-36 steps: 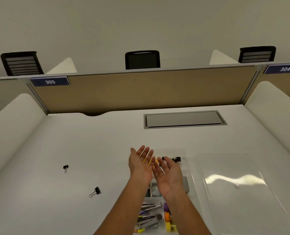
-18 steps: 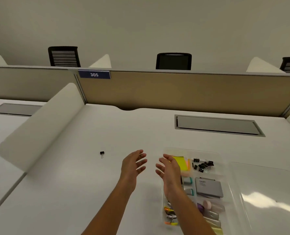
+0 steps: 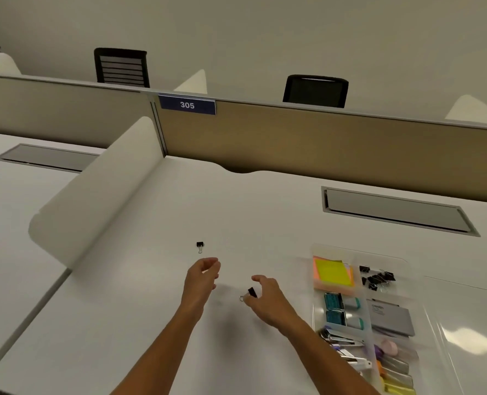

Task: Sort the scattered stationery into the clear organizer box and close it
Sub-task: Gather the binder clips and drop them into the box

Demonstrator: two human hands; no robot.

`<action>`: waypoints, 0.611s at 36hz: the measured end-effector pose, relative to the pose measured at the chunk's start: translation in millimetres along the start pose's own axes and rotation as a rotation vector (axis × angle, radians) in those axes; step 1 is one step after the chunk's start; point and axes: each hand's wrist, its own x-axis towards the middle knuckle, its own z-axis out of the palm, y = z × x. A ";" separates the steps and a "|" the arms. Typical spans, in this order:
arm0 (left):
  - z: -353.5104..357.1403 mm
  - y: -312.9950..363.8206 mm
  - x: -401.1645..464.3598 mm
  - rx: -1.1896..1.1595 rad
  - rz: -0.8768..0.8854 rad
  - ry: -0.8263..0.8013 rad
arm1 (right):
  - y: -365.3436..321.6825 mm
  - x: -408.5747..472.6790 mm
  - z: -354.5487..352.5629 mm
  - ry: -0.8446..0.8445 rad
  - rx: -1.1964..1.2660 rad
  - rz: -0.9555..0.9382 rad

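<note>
Head view: right hand (image 3: 268, 299) grip pinches black binder clip (image 3: 251, 292); left hand (image 3: 201, 277) grip loosely curled, empty.

Both forearms extended forward, bare. Left hand (image 3: 201, 276) raised, fingers loosely curled, thumb near fingertips, holding nothing. Right hand (image 3: 266, 297) curled, thumb and fingers pinching a small clip (image 3: 249, 293).

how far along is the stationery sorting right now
Nearly done: the organizer box already holds sticky notes, clips and staplers. In hand: the right hand pinches one binder clip. Left: the far binder clip beyond the left hand, then closing with the lid.
</note>
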 end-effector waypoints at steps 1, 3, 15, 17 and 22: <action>-3.4 -1.7 4.4 0.025 0.010 -0.003 | 0.0 2.7 3.5 -0.017 -0.021 0.005; -9.0 -5.9 15.4 0.087 0.027 0.000 | 1.1 7.7 9.6 -0.026 -0.054 0.005; -19.0 -21.5 78.6 0.508 0.200 0.016 | 15.0 23.6 43.6 0.135 -0.410 -0.079; -18.9 -17.9 89.4 0.613 0.228 0.007 | 16.2 23.3 45.4 0.146 -0.430 -0.096; -17.2 -16.5 112.7 0.829 0.243 -0.124 | 23.2 20.9 47.8 0.189 -0.413 -0.140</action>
